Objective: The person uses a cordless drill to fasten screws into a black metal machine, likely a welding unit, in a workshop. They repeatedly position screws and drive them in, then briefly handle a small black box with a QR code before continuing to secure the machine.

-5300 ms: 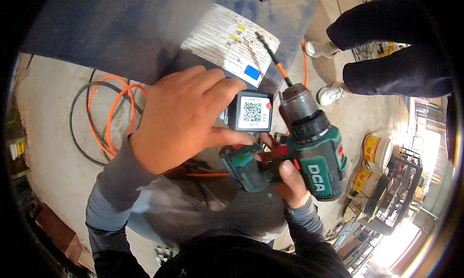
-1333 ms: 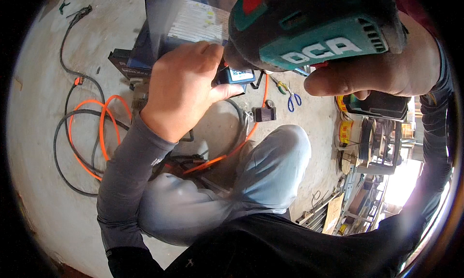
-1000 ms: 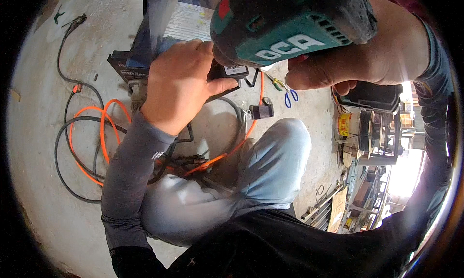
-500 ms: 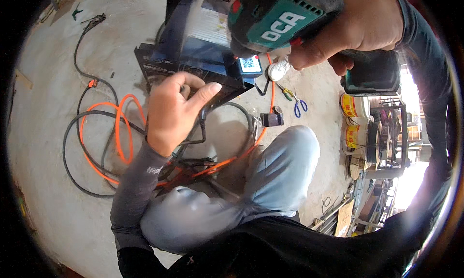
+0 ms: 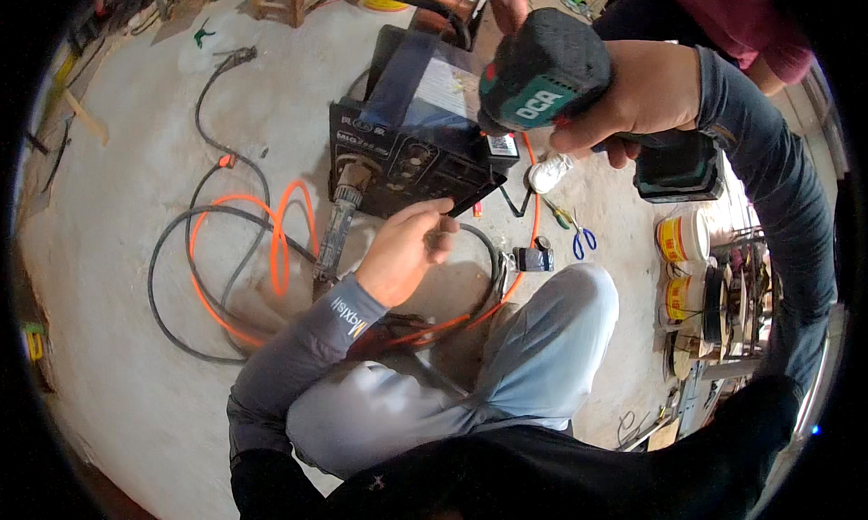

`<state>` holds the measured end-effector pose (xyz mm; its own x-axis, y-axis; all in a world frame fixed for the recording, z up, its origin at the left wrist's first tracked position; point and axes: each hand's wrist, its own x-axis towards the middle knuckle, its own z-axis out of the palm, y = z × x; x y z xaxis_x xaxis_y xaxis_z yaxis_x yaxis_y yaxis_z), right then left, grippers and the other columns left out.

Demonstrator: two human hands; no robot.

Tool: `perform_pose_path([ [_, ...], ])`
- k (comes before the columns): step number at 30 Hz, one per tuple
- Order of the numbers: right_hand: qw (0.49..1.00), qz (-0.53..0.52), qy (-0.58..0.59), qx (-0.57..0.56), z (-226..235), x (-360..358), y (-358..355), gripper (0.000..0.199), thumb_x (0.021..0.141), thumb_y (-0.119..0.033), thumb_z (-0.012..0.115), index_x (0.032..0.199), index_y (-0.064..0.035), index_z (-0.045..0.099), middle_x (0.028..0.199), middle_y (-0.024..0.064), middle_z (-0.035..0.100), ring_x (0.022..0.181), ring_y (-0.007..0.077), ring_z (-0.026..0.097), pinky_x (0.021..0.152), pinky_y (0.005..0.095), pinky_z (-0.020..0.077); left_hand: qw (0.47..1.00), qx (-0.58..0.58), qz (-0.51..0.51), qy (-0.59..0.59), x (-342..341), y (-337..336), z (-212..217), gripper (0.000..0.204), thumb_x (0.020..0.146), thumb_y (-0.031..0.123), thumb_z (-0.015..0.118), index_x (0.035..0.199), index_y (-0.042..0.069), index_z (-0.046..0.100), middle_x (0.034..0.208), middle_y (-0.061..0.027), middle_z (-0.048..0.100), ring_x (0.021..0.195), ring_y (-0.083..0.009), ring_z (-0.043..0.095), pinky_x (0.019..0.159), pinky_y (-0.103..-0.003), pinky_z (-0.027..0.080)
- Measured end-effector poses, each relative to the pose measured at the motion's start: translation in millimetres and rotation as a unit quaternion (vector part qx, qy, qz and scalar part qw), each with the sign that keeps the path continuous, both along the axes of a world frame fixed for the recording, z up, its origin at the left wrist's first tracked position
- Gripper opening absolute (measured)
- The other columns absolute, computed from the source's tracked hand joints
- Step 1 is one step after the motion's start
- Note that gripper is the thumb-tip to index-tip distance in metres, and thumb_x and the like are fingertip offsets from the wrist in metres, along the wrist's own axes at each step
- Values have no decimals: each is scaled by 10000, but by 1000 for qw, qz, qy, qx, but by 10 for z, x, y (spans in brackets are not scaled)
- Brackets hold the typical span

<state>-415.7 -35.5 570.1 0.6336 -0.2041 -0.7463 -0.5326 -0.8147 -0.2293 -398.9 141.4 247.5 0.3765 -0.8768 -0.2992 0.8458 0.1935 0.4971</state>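
A dark box-shaped welding machine (image 5: 371,163) stands on the floor in front of me, its control panel facing my legs. My right hand (image 5: 646,90) is wrapped round the handle of a green and black cordless drill (image 5: 547,77). The drill's nose points down at the machine's right side; its tip is hidden. At the lower edge of the panel, my left hand (image 5: 407,249) has its fingers curled in, and whatever they may hold is too small to make out. A thick cable plug (image 5: 339,226) joins the panel's left side.
Orange hose (image 5: 278,267) and black cable (image 5: 163,316) loop across the floor at left. Blue-handled pliers (image 5: 583,240) and a small black box (image 5: 533,259) lie to the right. Buckets (image 5: 680,235) stand by a rack. Another person's hand (image 5: 508,3) reaches in behind the drill.
The machine and floor appear lower and farther right as the view shifts. My left hand has come off the panel's front to its lower edge. Another person's hand and sleeve now show behind the drill.
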Motion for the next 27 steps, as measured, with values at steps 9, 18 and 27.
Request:
perform_pose_path([
  [9,924,194,-308,120,-270,-1331,9,603,845,-134,768,1414,-38,594,1192,171,722,1083,277,719,995,380,530,995,50,-64,-50,55,306,-100,217,1069,256,607,1082,46,657,879,-33,661,723,-95,557,619,-239,430],
  [18,941,-76,-326,54,-780,-2939,-361,407,826,-62,815,1217,-42,704,1066,105,760,900,255,737,840,335,576,916,34,-119,-381,171,330,498,97,1010,85,578,1080,24,604,901,-15,597,754,-96,526,628,-216,419],
  [27,859,-376,-319,138,-1306,-3346,-857,330,843,-48,804,1162,-78,728,998,20,757,858,113,696,818,315,574,641,282,370,-611,817,-184,1660,374,939,352,766,870,9,633,773,40,488,712,-62,432,627,-239,350],
])
